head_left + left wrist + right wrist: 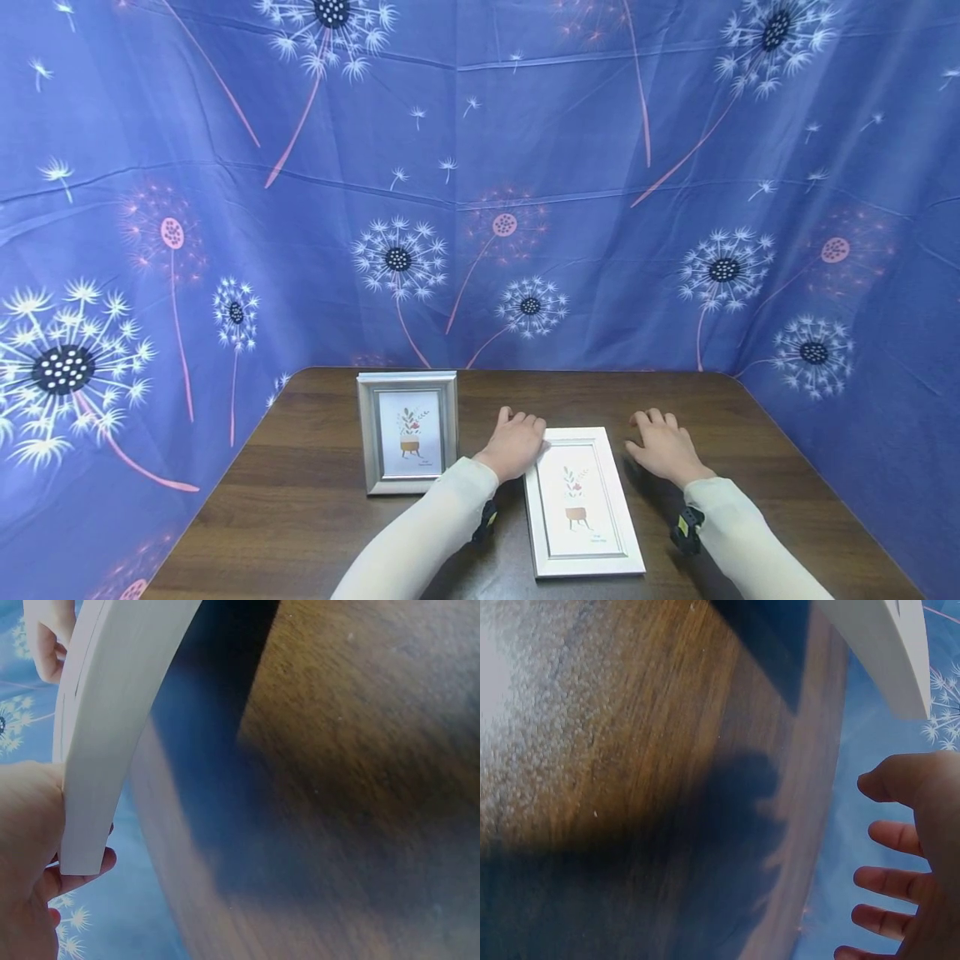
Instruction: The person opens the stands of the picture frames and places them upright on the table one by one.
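Observation:
A white picture frame [625,517] with a plant-pot print [577,500] is in front of me in the head view, its picture face up. My left hand [513,447] grips it by the far left corner. In the left wrist view, the frame's pale side edge [112,742] runs between the thumb side of the hand [26,847] and the fingertips [105,861] behind it. My right hand [663,450] is apart from the frame, just right of it. The right wrist view shows its fingers [889,881] spread, holding nothing, near the frame's corner [911,701].
A silver-grey picture frame [371,442] with a similar print stands upright on the brown wooden table [300,500], left of my left forearm. A blue dandelion-patterned cloth [600,250] hangs behind the table and along its sides. Both wrists wear small black cameras [686,531].

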A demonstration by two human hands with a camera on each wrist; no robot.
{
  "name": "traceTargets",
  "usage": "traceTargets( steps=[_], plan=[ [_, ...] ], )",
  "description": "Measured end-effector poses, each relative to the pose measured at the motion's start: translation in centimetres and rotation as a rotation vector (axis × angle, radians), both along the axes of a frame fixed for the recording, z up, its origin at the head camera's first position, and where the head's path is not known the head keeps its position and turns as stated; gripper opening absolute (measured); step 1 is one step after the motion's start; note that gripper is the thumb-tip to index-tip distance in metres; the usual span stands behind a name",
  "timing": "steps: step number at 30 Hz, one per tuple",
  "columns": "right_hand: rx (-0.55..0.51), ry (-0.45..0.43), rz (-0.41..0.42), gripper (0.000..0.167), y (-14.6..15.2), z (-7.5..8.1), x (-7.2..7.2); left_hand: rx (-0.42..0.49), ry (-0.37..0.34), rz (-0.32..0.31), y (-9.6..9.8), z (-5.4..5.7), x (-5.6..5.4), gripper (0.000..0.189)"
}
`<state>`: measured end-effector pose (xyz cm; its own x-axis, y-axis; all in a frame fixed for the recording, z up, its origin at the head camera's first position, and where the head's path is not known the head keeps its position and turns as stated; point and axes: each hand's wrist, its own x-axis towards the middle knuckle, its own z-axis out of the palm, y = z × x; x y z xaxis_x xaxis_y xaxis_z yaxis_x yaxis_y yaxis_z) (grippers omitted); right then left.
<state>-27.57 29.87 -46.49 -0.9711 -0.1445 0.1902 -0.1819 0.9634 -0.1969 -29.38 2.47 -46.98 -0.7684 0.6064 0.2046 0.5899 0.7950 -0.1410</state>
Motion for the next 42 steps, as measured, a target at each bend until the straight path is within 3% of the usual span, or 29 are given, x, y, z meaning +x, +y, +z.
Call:
traceTargets(
  steps=[22,31,42],
  plan=[
    [0.003,0.050,0.006,0.037,0.8,0.6,0.6,0.041,0.103,-0.065,-0.3,1.6,0.3,0.034],
    [0.014,0.077,0.024,0.037,1.3,0.9,1.1,0.063,0.078,-0.073,-0.4,2.9,1.1,0.036],
    [0.013,0.105,0.029,0.037,1.3,1.3,1.5,0.068,0.158,-0.138,-0.5,3.9,1.6,0.037]
  ],
)
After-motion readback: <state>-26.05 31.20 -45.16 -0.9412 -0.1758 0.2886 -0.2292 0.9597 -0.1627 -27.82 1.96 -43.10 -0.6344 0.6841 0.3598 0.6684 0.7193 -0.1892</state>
